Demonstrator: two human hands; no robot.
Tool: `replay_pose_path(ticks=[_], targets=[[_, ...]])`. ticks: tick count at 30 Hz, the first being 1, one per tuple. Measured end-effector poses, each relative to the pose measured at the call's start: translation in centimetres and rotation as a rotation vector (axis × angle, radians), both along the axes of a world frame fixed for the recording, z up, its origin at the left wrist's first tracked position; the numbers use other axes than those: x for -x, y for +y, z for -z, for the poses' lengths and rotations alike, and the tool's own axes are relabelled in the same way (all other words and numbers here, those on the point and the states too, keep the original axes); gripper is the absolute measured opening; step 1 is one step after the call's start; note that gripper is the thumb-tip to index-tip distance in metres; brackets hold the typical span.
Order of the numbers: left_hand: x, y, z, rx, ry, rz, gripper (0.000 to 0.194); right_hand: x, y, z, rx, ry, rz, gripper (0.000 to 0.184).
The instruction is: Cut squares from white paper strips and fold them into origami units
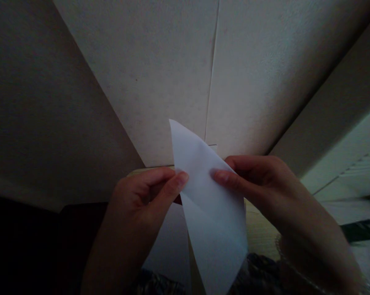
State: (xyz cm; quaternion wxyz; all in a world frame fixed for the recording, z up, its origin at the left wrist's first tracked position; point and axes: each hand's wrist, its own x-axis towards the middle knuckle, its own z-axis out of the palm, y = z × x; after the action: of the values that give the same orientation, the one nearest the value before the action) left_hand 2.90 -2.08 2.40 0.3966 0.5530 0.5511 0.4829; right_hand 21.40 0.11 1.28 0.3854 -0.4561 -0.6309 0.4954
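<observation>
A sheet of white paper (208, 205) hangs tilted between my two hands, its pointed corner up and a faint crease across its middle. My left hand (148, 200) pinches the left edge, thumb on the near face. On the right edge, my right hand (259, 180) grips with its thumb in front and the fingers behind, partly hidden by the sheet. Below and behind my left hand lies another white sheet (172, 241), partly covered by my wrist.
A pale wooden surface (261, 225) shows beneath the hands. Behind it rises a light wall (160, 82) with a vertical seam. A dark area is at lower left; a dark green object (362, 230) lies on a whitish surface at far right.
</observation>
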Motion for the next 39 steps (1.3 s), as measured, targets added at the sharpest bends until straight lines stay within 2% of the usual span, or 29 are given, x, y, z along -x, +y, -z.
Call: replay_pose_path(ticks=[7,11,13,17,21,24,27,31,32,34,36,39], targets=[[0.0,0.1,0.1,-0.033,-0.003,-0.007,0.029,0.2,-0.2,0.1,-0.007,0.01,0.017,0.044],[0.2,0.1,0.2,-0.03,0.019,0.057,0.025,0.3,-0.3,0.0,0.034,-0.002,0.048,0.044],[0.1,0.1,0.1,0.011,0.036,-0.024,0.024,0.3,-0.3,-0.1,0.052,-0.011,0.062,0.043],[-0.3,0.0,-0.2,0.097,-0.101,0.022,0.007,0.4,-0.1,-0.3,-0.025,-0.014,0.048,0.042],[-0.1,0.2,-0.1,0.17,-0.147,0.068,0.007,0.1,0.0,-0.2,-0.009,-0.001,0.018,0.036],[0.3,0.4,0.3,0.203,-0.163,0.054,0.004,-0.5,0.2,-0.3,-0.025,0.031,0.008,0.03],[0.6,0.4,0.6,0.226,-0.171,0.045,0.007,-0.8,0.3,-0.3,-0.079,0.056,0.043,0.033],[0.7,0.3,0.6,0.201,-0.074,0.01,0.007,-0.8,0.3,-0.3,-0.096,0.044,0.022,0.036],[0.7,0.3,0.6,0.157,-0.058,-0.016,0.006,-0.7,0.3,-0.2,-0.113,0.038,0.017,0.035],[0.6,0.1,0.5,0.168,-0.033,-0.012,0.007,-0.5,0.3,-0.2,-0.12,0.033,0.005,0.03],[0.4,0.0,0.4,0.163,-0.043,0.004,0.007,-0.3,0.3,-0.2,-0.074,0.033,-0.014,0.026],[0.3,0.1,0.5,0.142,-0.046,-0.002,0.008,0.0,0.3,-0.1,-0.045,0.035,0.009,0.031]])
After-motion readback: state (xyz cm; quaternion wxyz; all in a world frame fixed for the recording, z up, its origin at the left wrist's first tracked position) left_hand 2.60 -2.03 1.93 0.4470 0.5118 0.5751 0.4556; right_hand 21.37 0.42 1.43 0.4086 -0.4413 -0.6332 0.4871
